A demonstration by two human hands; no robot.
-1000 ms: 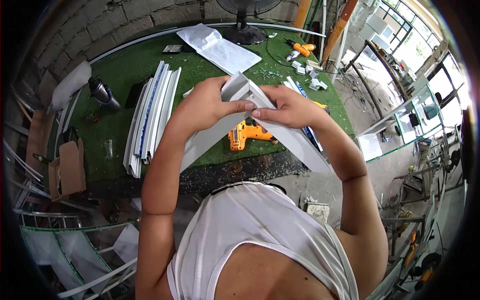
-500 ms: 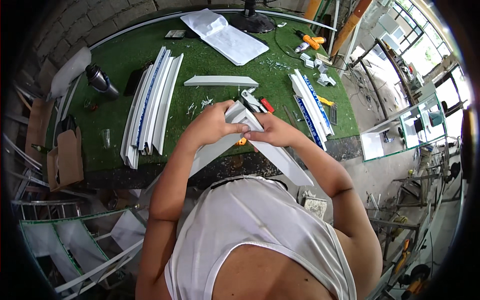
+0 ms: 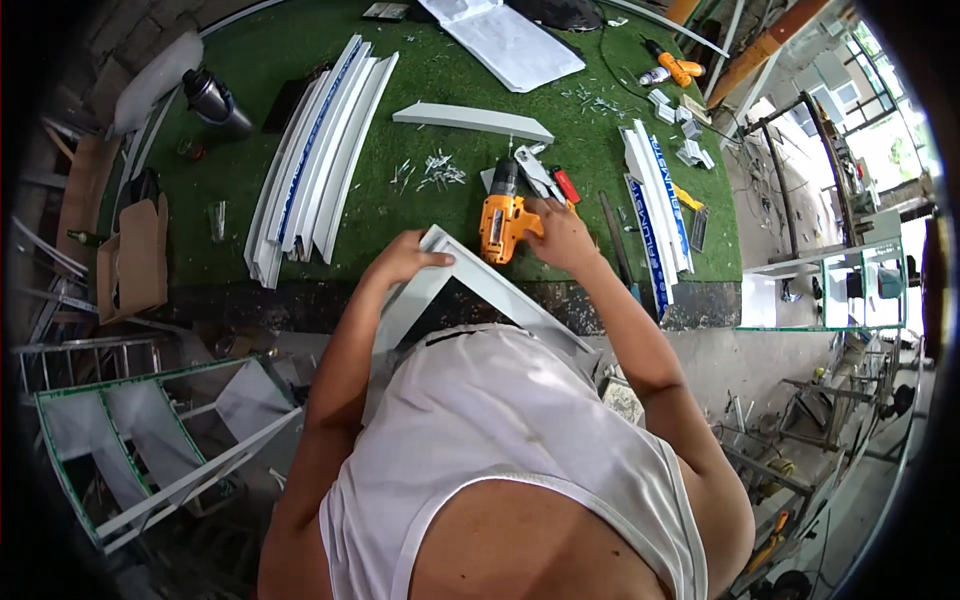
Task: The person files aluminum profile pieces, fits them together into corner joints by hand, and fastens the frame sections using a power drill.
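Observation:
Two white metal profiles meet at a corner, forming an angled frame piece at the table's near edge. My left hand is closed on that corner, thumb lying on top. An orange and black cordless drill is just right of the corner, its bit pointing to the far side. My right hand has its fingers wrapped round the drill's handle; the palm side is hidden. Beyond the drill are a silver clamp-like tool and a red-handled tool. Loose screws lie in a small heap left of the drill.
Long white profiles are stacked on the left of the green tabletop, with shorter profiles on the right. One loose profile lies across the middle. Farther off are papers, another orange drill and a dark bottle.
My right hand has left the frame corner and moved right onto the drill, which now shows in full. The corner has come lower and left in my left hand. The view has shifted.

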